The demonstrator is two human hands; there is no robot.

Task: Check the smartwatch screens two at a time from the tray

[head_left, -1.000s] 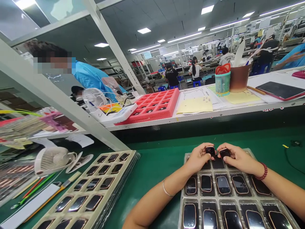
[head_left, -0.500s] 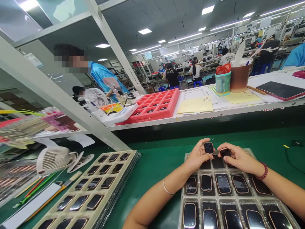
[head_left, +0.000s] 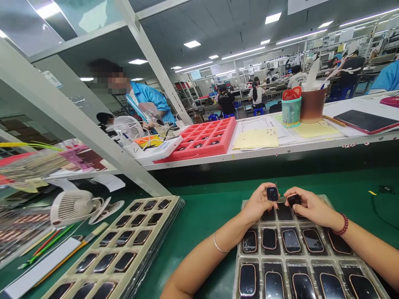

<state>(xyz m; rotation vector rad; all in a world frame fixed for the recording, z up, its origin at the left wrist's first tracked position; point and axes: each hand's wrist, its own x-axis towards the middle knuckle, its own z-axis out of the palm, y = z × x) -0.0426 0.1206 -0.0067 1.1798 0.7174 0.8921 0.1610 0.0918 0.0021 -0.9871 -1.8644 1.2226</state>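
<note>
Here's the watch tray [head_left: 260,256]: left hand [head_left: 259,203] and right hand [head_left: 311,204] at its far edge, a watch [head_left: 272,193] in each! Left of this tray, a tray stack [head_left: 142,250]; farther left, a fan [head_left: 73,207]. Behind the watch tray, a shelf [head_left: 258,154] bearing a foam tray [head_left: 229,141], papers [head_left: 257,140], a tablet [head_left: 366,119].

Left hand [head_left: 261,203] and right hand [head_left: 307,205] each occupied

Right of centre, the left hand's watch [head_left: 272,193] faces the camera; the right hand's watch [head_left: 294,200] is partly covered. Beneath lies 1 clear tray [head_left: 261,258] on the green worktop [head_left: 205,224]. A cream tray [head_left: 131,248] stands lower left; a red foam tray [head_left: 222,145] rests mid-frame.
</note>
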